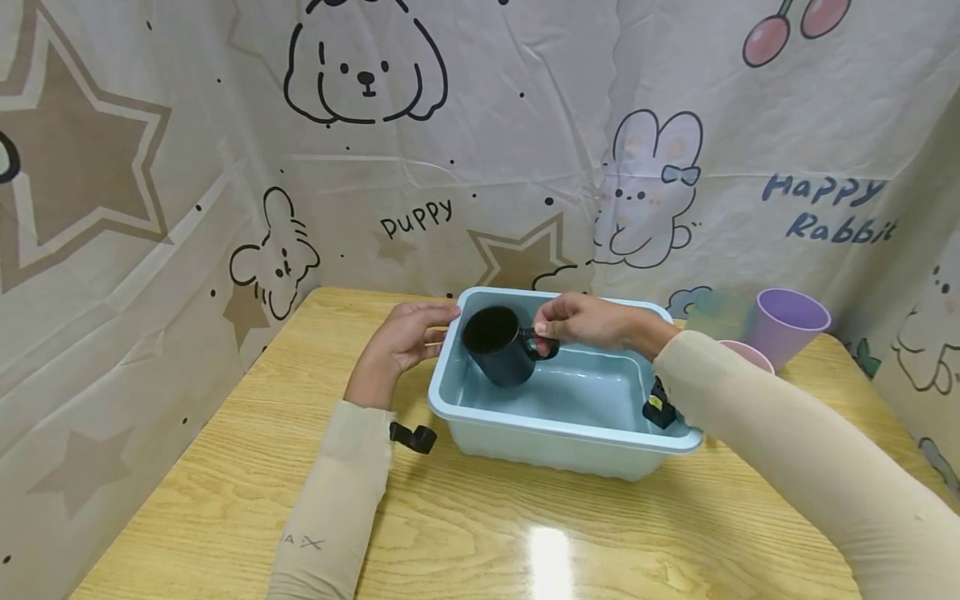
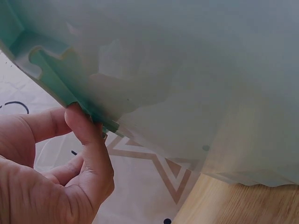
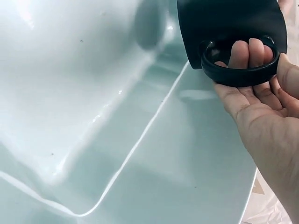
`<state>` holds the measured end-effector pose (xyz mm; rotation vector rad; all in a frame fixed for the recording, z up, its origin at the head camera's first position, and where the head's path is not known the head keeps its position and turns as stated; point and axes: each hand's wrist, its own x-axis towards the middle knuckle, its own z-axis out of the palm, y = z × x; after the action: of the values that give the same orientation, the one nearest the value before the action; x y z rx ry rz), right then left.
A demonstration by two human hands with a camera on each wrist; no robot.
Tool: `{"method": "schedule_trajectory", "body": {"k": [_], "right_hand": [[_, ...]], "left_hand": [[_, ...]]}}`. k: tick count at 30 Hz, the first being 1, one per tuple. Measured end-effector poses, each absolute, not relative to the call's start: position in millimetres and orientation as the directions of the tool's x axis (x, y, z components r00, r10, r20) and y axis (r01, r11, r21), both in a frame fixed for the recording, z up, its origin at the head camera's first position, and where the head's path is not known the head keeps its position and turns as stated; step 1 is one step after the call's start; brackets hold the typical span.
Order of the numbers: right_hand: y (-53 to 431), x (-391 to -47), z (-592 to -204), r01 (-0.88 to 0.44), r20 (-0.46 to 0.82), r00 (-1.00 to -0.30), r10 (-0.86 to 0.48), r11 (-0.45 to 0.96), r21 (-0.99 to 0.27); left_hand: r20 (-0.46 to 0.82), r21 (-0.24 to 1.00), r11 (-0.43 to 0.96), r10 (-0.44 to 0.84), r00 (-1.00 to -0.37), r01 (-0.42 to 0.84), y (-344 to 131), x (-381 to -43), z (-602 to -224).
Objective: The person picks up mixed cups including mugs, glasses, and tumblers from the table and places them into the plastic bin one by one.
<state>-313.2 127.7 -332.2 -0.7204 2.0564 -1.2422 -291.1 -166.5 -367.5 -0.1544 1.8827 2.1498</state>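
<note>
A light blue plastic basin point(image 1: 555, 429) stands on the wooden table. Inside it, toward the left end, is a black mug point(image 1: 498, 358), tilted with its mouth facing up. My right hand point(image 1: 581, 321) reaches over the basin and grips the mug by its handle point(image 3: 240, 75), fingers passing through the loop and thumb on the outside. At the basin's left end, my left hand point(image 1: 408, 337) holds the rim. The left wrist view shows its thumb point(image 2: 86, 126) bent up against the underside of the green-tinted rim edge point(image 2: 60, 81).
Right of the basin stand a purple cup point(image 1: 787, 325), a pink cup point(image 1: 748, 354) partly behind the right sleeve, and a translucent greenish cup point(image 1: 712, 315). A printed cloth point(image 1: 510, 133) hangs behind and beside the table point(image 1: 480, 533).
</note>
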Motion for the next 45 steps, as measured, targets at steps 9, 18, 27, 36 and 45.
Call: {"method": "schedule_trajectory", "body": {"k": [9, 18, 27, 36, 45], "right_hand": [[126, -318, -343, -0.174, -0.259, -0.616, -0.745, 0.448, -0.877], [125, -319, -348, -0.171, -0.270, -0.602, -0.752, 0.451, -0.876], [125, -322, -351, -0.162, -0.292, -0.610, -0.736, 0.476, -0.864], [125, -322, -350, -0.141, -0.366, -0.615, -0.699, 0.554, -0.821], [122, -321, -350, -0.144, -0.404, -0.653, -0.641, 0.629, -0.764]], "left_hand": [[-0.245, 0.956, -0.131, 0.146, -0.959, -0.264, -166, -292, -368], [-0.250, 0.956, -0.120, 0.137, -0.958, -0.267, -166, -291, -368], [-0.249, 0.956, -0.125, 0.142, -0.958, -0.267, -166, -290, -367], [-0.248, 0.955, -0.127, 0.151, -0.957, -0.267, -165, -290, -367], [-0.251, 0.955, -0.127, 0.142, -0.957, -0.269, -166, -291, -367]]}}
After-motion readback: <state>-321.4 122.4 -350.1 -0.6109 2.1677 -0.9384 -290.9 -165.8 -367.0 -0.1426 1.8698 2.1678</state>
